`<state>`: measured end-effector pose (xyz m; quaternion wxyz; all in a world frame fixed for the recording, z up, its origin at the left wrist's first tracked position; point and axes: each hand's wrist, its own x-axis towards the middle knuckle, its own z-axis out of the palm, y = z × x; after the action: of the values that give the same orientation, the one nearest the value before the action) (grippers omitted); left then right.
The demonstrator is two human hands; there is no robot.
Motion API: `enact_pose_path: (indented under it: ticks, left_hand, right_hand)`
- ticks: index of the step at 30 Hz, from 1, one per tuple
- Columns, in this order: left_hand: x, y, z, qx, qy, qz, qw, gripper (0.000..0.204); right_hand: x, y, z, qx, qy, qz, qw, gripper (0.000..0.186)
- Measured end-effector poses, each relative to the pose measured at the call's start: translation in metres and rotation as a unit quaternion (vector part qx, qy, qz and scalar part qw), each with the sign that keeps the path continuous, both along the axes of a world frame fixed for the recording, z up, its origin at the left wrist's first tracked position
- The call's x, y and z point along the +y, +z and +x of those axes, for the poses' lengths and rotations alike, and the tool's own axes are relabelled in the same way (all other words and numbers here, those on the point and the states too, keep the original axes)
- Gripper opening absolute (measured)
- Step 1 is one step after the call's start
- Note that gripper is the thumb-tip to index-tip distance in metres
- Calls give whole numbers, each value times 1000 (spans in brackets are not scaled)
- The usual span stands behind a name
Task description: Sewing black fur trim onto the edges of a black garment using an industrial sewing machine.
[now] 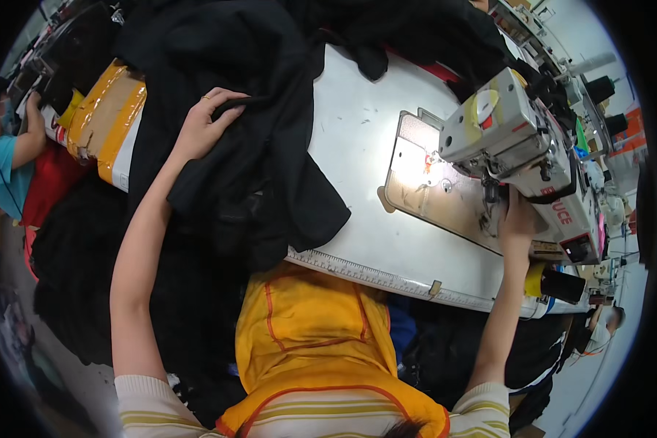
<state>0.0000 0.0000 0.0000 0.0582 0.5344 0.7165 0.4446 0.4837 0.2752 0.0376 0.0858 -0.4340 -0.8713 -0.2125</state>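
Observation:
My left hand (206, 123) is closed on a folded edge of a black garment (233, 164), thumb and fingers pinching the cloth. The garment lies in loose folds over the left part of the white sewing table (354, 175), with one corner reaching toward the front edge. At the right stands a white sewing machine (500, 131), its lamp shining on the metal needle plate (423, 171). My right hand (517, 217) reaches in beside the machine's needle area, under its head. The machine and shadow hide its fingers, so what it touches does not show.
A measuring tape (358, 273) runs along the table's front edge. A cardboard box with yellow tape (109, 120) sits at the left. More black cloth (431, 33) is heaped at the back. Another person in a blue top (7, 171) works at far left.

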Motion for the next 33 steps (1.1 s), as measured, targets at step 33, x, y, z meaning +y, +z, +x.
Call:
enact_pose_path:
  ticks: [33]
  left_hand:
    - [49,4,5,234,90,-245,937,76]
  right_hand:
    - [-185,71,-231,38,580,-341,738,63]
